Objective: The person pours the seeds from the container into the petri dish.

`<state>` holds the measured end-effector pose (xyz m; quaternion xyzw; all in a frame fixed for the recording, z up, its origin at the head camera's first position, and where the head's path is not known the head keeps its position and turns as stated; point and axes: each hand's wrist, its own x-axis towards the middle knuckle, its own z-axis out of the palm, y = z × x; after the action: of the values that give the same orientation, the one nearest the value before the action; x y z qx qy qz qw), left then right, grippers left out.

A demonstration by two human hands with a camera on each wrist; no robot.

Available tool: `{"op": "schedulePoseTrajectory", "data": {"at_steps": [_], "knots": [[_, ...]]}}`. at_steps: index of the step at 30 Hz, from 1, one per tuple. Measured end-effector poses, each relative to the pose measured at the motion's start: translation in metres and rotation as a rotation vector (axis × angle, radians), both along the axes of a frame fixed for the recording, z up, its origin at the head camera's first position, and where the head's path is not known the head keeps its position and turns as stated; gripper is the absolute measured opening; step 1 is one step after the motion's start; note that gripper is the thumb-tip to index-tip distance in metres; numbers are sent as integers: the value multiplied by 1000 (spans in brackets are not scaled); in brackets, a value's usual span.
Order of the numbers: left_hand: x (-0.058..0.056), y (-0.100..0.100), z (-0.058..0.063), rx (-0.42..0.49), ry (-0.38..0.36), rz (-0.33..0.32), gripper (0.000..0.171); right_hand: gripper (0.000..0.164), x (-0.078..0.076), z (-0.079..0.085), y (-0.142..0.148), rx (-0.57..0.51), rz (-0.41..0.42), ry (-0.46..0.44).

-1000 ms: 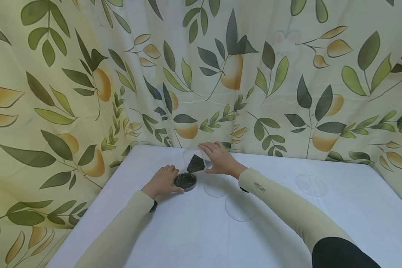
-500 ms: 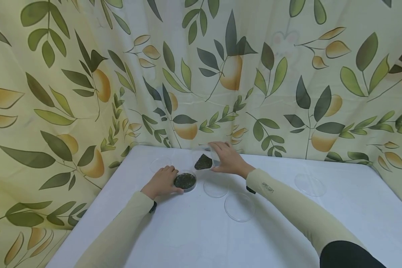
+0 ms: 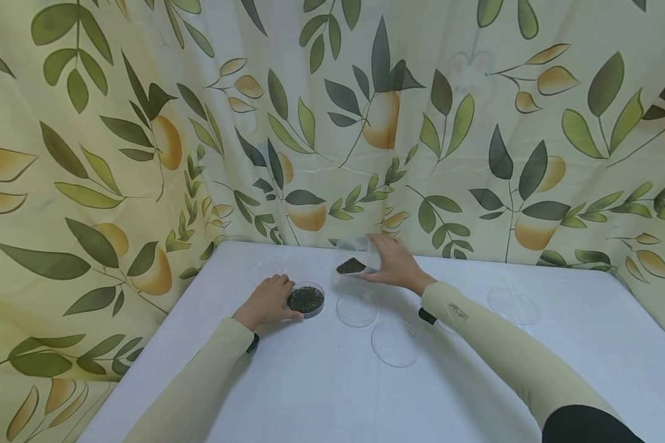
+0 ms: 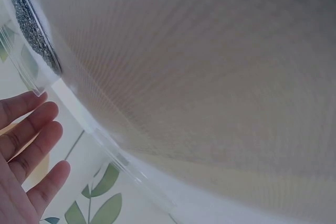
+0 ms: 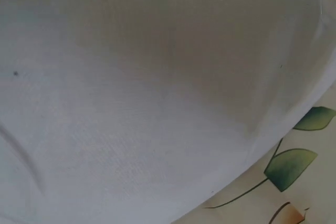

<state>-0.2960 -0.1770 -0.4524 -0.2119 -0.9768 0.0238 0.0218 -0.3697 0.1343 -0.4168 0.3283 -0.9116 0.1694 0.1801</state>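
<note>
In the head view, my left hand (image 3: 268, 301) holds a round clear dish (image 3: 305, 299) of dark granules on the white table, fingers on its far side and thumb on its near side. To its right, my right hand (image 3: 393, 261) grips a clear dish (image 3: 352, 249) by its right side. That dish stands tilted, with a small heap of dark granules (image 3: 351, 266) along its lower edge. In the left wrist view, spread fingers (image 4: 34, 135) reach a clear rim, with dark granules (image 4: 31, 24) above; I cannot tell which hand. The right wrist view shows no hand.
Clear round dishes or lids lie on the table (image 3: 288, 381): one (image 3: 357, 307) below the right hand, one (image 3: 396, 343) nearer, one (image 3: 513, 306) at the right and a faint one (image 3: 266, 271) behind the left hand. A leaf-patterned curtain (image 3: 332, 123) hangs behind.
My right hand has moved right with its tilted dish, away from the left one. The granules in it have shifted from a tall wedge to a lower heap. My left hand has stayed put.
</note>
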Motion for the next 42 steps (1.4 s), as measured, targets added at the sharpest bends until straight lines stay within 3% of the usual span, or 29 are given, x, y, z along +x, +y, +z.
{"op": "schedulePoseTrajectory", "data": {"at_steps": [5,13,32,38,42], "knots": [[1,1,1,8,-6,4,84,94,-3,-4,4,-68,-50,-86],[0,2,1,7,-11,11,84,93,0,-7,10,-163,-65,-147],[0,1,1,32,-27,16,85,93,1,-23,25,-200,-112,-236],[0,1,0,23,-28,17,85,91,2,-20,29,-191,-154,-305],[0,0,1,25,-18,12,85,87,0,-14,32,-130,-180,-325]]}}
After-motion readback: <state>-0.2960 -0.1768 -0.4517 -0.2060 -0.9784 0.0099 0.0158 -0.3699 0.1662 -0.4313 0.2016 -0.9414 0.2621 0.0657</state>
